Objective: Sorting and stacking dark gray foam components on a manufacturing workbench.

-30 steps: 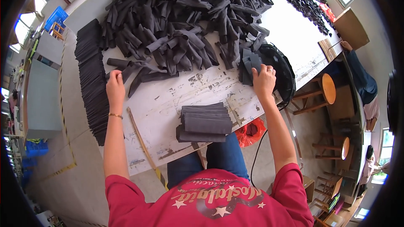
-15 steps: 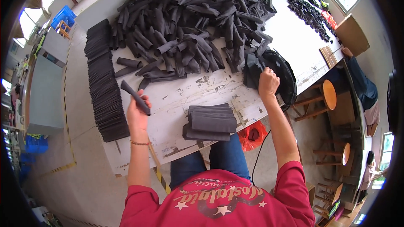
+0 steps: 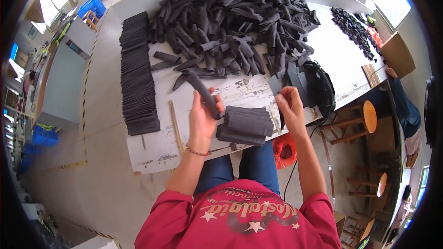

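Observation:
My left hand is closed round a dark grey fabric tube, which tilts up and away to the left. Between the fingertips of my right hand is a thin, flat grey piece, standing up from the grip. A low stack of flattened dark fabric pieces lies at the table's front edge, between my hands. Just beyond the right hand, a round black bag or bin holds more flat grey pieces.
A large heap of fabric tubes covers the back of the white table. Along its left side runs a long row of flattened pieces. A wooden strip lies near the front. Stools and another person's arm are at right.
My left hand has moved right with the fabric tube, toward the stack. My right hand has come back from the black container, drawing a flat grey piece nearer.

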`<state>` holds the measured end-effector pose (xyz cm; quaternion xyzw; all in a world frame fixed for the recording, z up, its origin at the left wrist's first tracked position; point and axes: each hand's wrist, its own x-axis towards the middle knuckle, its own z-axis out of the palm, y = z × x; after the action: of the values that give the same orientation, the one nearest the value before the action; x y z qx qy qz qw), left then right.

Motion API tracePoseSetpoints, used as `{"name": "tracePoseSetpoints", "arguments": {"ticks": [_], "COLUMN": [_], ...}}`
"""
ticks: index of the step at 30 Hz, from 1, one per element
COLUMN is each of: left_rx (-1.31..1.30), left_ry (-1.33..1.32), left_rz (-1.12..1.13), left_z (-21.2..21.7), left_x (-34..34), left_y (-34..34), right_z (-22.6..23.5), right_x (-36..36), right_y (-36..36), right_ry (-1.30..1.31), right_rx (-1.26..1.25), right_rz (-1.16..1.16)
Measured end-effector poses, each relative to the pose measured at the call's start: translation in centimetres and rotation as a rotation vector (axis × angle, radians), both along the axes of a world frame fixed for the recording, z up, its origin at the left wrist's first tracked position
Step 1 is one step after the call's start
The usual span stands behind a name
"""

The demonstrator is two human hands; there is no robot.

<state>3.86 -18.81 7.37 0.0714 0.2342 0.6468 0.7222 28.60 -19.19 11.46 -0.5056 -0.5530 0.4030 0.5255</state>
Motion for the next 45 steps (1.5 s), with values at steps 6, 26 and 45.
{"name": "tracePoseSetpoints", "arguments": {"ticks": [6,26,45], "left_rx": [-0.029,0.146,0.214], "left_ry": [0.096,0.231,0.271], "left_rz": [-0.014,-0.005,-0.199], "left_z": [1.9,2.1,2.5], "left_x": [1.4,3.7,3.2], "left_y": [-2.0,-5.4,-6.1], "right_z": [-0.4,-0.2,0.9], "right_x": [-3.1,-6.0,-5.6], "right_y": [-5.2,-7.9,-7.3], "right_ry": [-0.364,-0.126,0.638], "right_rx": [0.097,0.008,-0.404], "right_rz": [0.08,0.03,0.187]}}
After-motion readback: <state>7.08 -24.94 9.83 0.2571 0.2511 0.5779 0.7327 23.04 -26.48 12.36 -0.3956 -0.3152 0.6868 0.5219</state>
